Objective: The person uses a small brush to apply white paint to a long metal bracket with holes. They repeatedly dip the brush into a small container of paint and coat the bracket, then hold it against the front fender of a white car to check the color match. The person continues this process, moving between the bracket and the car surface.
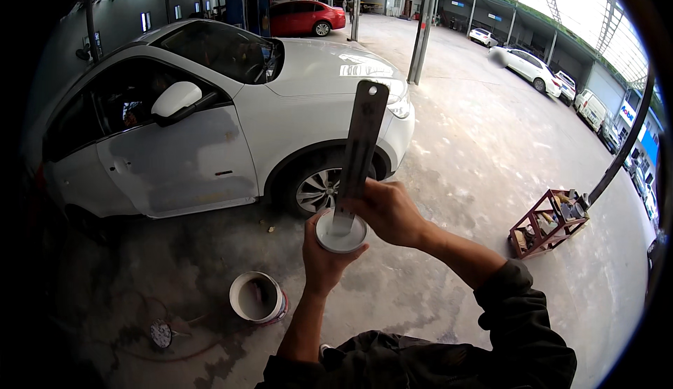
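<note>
My left hand (pixel 324 266) is wrapped round a small white cup (pixel 342 243) held out in front of me. Inside the cup is a pale grey substance. A long steel ruler (pixel 366 126) with a hole at its top end stands almost upright, its lower end dipped into the cup. Closed about the ruler's lower part, just above the cup's rim, is my right hand (pixel 389 210). Beyond both hands stands a white car (pixel 315 73), its door (pixel 189 157) covered in dull grey patches.
A white bucket (pixel 242 310) sits on the floor at lower left, near a hose and a round tool (pixel 161 333). At right stands a dark red cart (pixel 536 252) loaded with supplies, beside a post. Farther off are a red car (pixel 305 17) and several parked vehicles.
</note>
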`<state>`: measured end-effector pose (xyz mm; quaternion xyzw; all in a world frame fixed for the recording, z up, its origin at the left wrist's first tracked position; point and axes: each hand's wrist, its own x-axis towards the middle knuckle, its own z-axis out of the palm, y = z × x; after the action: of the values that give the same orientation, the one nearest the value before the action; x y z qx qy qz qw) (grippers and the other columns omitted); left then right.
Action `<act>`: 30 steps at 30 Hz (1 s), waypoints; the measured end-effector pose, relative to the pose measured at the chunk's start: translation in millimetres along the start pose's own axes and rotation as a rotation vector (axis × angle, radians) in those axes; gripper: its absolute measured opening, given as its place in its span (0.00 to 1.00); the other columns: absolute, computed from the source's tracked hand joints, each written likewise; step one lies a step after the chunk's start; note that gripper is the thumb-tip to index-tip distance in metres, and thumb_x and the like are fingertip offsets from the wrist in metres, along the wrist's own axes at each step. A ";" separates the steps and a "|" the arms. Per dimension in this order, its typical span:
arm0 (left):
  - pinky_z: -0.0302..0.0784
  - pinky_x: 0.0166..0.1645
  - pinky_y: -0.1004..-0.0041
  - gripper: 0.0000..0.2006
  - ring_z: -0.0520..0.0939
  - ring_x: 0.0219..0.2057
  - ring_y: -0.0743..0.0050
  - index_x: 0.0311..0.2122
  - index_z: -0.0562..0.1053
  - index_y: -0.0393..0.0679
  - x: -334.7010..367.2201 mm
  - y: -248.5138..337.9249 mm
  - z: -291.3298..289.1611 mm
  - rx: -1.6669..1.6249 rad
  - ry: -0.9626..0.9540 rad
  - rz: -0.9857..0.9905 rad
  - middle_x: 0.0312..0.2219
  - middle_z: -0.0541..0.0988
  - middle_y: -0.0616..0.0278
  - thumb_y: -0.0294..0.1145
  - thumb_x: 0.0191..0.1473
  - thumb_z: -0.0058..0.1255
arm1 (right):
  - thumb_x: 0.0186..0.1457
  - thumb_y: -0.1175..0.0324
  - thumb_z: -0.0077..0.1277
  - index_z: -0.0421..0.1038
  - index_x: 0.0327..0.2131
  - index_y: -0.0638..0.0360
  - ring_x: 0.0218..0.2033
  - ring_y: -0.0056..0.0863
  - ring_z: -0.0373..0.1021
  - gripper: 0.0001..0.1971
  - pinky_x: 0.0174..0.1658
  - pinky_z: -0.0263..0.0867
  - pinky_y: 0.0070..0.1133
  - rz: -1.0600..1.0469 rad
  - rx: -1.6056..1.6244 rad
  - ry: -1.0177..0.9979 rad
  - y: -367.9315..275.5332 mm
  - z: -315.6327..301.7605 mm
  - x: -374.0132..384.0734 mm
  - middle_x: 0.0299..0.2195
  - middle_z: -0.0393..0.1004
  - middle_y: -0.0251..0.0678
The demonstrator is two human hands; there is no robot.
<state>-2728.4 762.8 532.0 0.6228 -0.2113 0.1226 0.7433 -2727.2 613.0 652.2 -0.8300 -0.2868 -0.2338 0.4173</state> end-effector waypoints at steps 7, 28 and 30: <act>0.73 0.54 0.68 0.41 0.76 0.50 0.68 0.55 0.63 0.40 -5.5 -0.5 -5.7 0.036 -0.003 -0.029 0.50 0.73 0.56 0.30 0.35 0.76 | 0.58 0.73 0.55 0.73 0.37 0.67 0.28 0.21 0.75 0.06 0.30 0.70 0.23 0.105 0.226 0.094 -5.5 -6.8 7.0 0.27 0.77 0.42; 0.76 0.52 0.65 0.40 0.80 0.46 0.63 0.50 0.62 0.40 8.2 2.5 -7.8 0.081 -0.031 0.003 0.45 0.76 0.52 0.33 0.35 0.76 | 0.60 0.74 0.52 0.72 0.40 0.64 0.31 0.20 0.75 0.06 0.35 0.70 0.22 0.187 0.041 0.009 8.4 17.7 -15.8 0.30 0.79 0.36; 0.76 0.52 0.65 0.40 0.80 0.47 0.62 0.51 0.60 0.40 6.4 0.2 -7.4 0.088 -0.018 0.042 0.46 0.76 0.50 0.33 0.36 0.76 | 0.62 0.72 0.51 0.73 0.40 0.65 0.30 0.18 0.73 0.06 0.34 0.69 0.20 0.225 0.293 0.195 12.6 14.5 -0.9 0.30 0.78 0.32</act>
<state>-2721.6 769.6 534.2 0.6514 -0.2256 0.1418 0.7104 -2717.2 618.6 636.8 -0.7607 -0.1814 -0.2205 0.5830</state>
